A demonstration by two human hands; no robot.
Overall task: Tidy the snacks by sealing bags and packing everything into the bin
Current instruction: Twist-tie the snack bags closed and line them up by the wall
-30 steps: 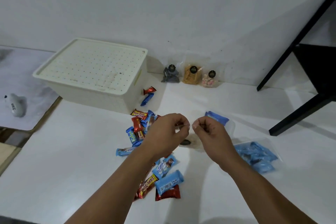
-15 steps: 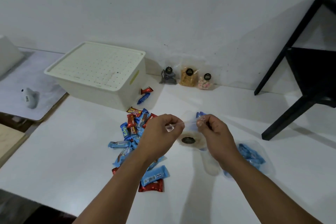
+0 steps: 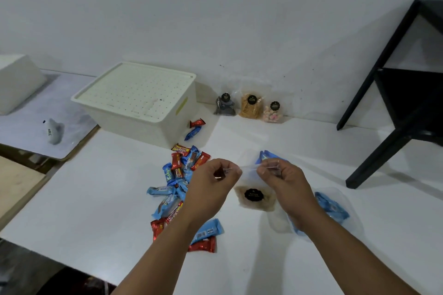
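Observation:
Both my hands hold a clear zip bag [image 3: 255,199] with pale crumbs and a round black label above the white table [image 3: 100,199]. My left hand [image 3: 213,184] pinches the left end of its top strip, and my right hand [image 3: 282,182] pinches the right end. A heap of red and blue wrapped candy bars [image 3: 178,179] lies to the left of my hands. The cream lidded bin [image 3: 141,100] stands shut at the back left. Three small labelled bags [image 3: 250,106] lean on the wall.
A clear bag of blue wrappers [image 3: 332,207] lies right of my right hand, and another blue packet [image 3: 266,156] sits behind it. Two loose candies [image 3: 194,128] rest by the bin. A black stand [image 3: 393,103] rises at the right. A lower side table [image 3: 28,132] lies left.
My hands have drawn slightly apart along the bag's top strip, and the bag hangs lower with its label showing. The camera has tilted and moved back a little.

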